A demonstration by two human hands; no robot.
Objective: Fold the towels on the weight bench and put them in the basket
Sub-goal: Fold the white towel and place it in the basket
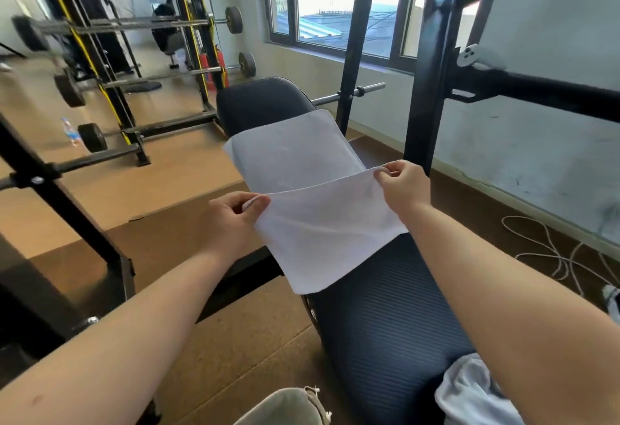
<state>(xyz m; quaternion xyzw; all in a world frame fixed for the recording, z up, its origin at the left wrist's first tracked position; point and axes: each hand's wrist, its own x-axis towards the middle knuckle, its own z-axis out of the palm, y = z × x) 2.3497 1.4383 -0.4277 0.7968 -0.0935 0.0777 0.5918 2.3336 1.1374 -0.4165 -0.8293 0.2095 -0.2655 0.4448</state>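
towel (315,196), pinched at both corners: plain white, no print | weight bench (379,317) pad under the grip: black, fine ribbed stripes | floor (141,186) left of the grip: tan-brown, speckled | rack (110,65) far left of the grip: black, yellow stripes | cord (550,250) right of the grip: white

Towel (312,196): soft white cloth, matt, lightly creased. Bench pad (385,317): dark padded covering, finely ribbed, faint sheen. Rack frame (432,95): black painted metal, semi-gloss. Bar (349,94): bare steel, shiny. Floor (248,334): brown, speckled, matt, cork-like.
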